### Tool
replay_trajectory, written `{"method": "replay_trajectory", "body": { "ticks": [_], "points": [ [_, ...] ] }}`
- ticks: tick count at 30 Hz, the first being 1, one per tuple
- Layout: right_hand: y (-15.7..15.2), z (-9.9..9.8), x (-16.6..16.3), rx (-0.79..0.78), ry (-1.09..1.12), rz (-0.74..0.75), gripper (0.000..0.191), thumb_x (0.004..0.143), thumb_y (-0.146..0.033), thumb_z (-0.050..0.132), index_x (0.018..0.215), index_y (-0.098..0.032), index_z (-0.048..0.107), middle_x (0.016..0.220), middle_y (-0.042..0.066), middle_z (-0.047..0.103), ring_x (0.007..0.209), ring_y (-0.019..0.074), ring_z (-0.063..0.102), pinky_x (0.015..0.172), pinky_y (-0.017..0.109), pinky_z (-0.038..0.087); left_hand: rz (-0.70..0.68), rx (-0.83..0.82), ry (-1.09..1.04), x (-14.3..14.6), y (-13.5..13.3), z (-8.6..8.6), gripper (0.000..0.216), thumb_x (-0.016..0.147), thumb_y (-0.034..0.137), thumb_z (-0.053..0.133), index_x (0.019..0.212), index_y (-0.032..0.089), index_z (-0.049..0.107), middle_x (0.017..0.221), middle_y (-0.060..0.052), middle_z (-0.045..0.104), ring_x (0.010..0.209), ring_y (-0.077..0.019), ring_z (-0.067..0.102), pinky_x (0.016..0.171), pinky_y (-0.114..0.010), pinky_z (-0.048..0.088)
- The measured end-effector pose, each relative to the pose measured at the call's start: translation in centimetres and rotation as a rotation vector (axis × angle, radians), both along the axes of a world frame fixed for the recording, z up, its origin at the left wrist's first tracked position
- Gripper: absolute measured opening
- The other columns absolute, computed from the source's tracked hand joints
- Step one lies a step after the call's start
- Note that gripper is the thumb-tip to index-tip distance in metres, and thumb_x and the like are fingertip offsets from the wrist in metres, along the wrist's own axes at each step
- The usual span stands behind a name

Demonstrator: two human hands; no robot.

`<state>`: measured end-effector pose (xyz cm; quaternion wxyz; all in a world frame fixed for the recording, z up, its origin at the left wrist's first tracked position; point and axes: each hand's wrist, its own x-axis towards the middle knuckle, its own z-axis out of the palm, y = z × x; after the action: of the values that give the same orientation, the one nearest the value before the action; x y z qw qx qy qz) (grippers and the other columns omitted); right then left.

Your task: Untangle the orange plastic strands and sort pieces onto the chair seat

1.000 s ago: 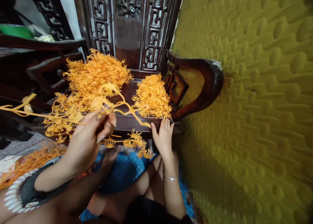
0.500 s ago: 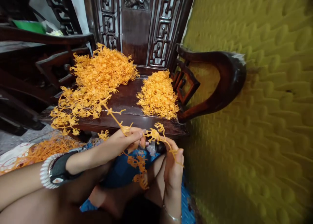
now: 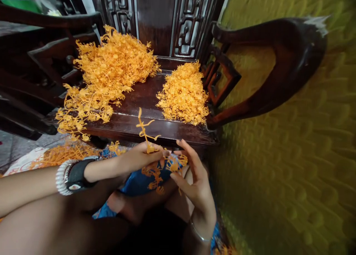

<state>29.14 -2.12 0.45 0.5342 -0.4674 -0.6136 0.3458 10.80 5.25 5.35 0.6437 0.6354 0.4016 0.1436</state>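
My left hand [image 3: 140,156] is closed on a thin orange branching plastic strip [image 3: 143,128]. One bare stem of the strip sticks up above the fingers. Small leggy orange pieces [image 3: 155,181] hang below the same hand. To its right, my right hand [image 3: 196,179] has its thumb and fingers apart around another leggy orange piece [image 3: 174,165]; I see no firm grip on it. On the dark wooden seat lie a large heap of tangled orange pieces [image 3: 116,62] at the left and a smaller heap of loose ones [image 3: 185,93] at the right.
The wooden chair [image 3: 136,123] has a carved back and a curved armrest [image 3: 294,51] at the right, beside a yellow-green textured wall [image 3: 292,166]. Orange stems [image 3: 69,151] lie on a white sack at lower left. Blue material [image 3: 139,184] shows between the legs.
My right hand has opened its fingers and no longer has the strip's end lying across it. The strip in my left hand now points more upright, away from the large heap. The view has shifted.
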Motion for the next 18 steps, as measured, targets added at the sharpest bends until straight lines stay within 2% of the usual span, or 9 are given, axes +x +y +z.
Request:
{"method": "replay_trajectory", "body": {
  "ticks": [3, 5, 7, 12, 14, 18],
  "points": [
    [0.0, 0.3, 0.0, 0.024, -0.162, -0.032, 0.047, 0.083, -0.026, 0.070, 0.128, -0.031, 0.059, 0.125, 0.005, 0.065, 0.111, 0.0223, 0.062, 0.098, 0.040, 0.050, 0.011, -0.052, 0.018, 0.0, 0.0, -0.6, 0.036, 0.085, 0.045, 0.055, 0.064, 0.016, 0.054, 0.047, 0.007, 0.036, 0.044, -0.0067, 0.028, 0.043, -0.021, 0.020],
    [-0.2, 0.1, -0.2, -0.008, -0.188, -0.088, 0.029, 0.084, -0.027, 0.068, 0.112, -0.028, 0.068, 0.107, 0.004, 0.072, 0.099, 0.0222, 0.066, 0.089, 0.038, 0.053, 0.022, -0.105, 0.008, 0.0, 0.0, -1.2, 0.036, 0.085, 0.046, 0.055, 0.065, 0.016, 0.057, 0.046, 0.007, 0.038, 0.044, -0.0075, 0.030, 0.043, -0.021, 0.021],
    [-0.4, -0.3, -0.2, -0.072, -0.174, -0.188, 0.018, 0.084, -0.030, 0.068, 0.101, -0.025, 0.071, 0.094, 0.004, 0.073, 0.086, 0.0214, 0.068, 0.080, 0.036, 0.054, 0.008, -0.156, -0.009, -0.1, 0.1, -1.9, 0.036, 0.086, 0.045, 0.053, 0.067, 0.015, 0.060, 0.046, 0.006, 0.039, 0.044, -0.0079, 0.031, 0.044, -0.022, 0.021],
    [-1.1, -1.3, 0.2, -0.187, 0.011, -0.450, 0.019, 0.083, -0.038, 0.068, 0.091, -0.021, 0.066, 0.082, 0.002, 0.067, 0.072, 0.0168, 0.062, 0.066, 0.028, 0.050, -0.089, -0.253, -0.086, -0.8, 0.2, -2.8, 0.035, 0.089, 0.042, 0.053, 0.067, 0.015, 0.061, 0.047, 0.006, 0.038, 0.044, -0.0071, 0.027, 0.046, -0.024, 0.019],
    [-1.4, -1.2, 0.4, -0.226, 0.114, -0.462, 0.021, 0.083, -0.040, 0.067, 0.086, -0.021, 0.061, 0.072, -0.002, 0.059, 0.061, 0.0122, 0.055, 0.056, 0.023, 0.044, -0.138, -0.299, -0.101, -1.1, 0.3, -2.8, 0.036, 0.090, 0.043, 0.052, 0.069, 0.016, 0.061, 0.046, 0.007, 0.035, 0.043, -0.0075, 0.024, 0.046, -0.025, 0.017],
    [-1.8, -0.4, 0.1, -0.281, 0.360, -0.372, 0.028, 0.080, -0.041, 0.070, 0.074, -0.021, 0.051, 0.057, -0.008, 0.045, 0.046, 0.0071, 0.039, 0.043, 0.019, 0.032, -0.265, -0.421, -0.150, -1.4, 0.7, -2.3, 0.041, 0.090, 0.050, 0.052, 0.067, 0.017, 0.061, 0.043, 0.007, 0.027, 0.042, -0.0091, 0.021, 0.044, -0.026, 0.016]
  ]
}}
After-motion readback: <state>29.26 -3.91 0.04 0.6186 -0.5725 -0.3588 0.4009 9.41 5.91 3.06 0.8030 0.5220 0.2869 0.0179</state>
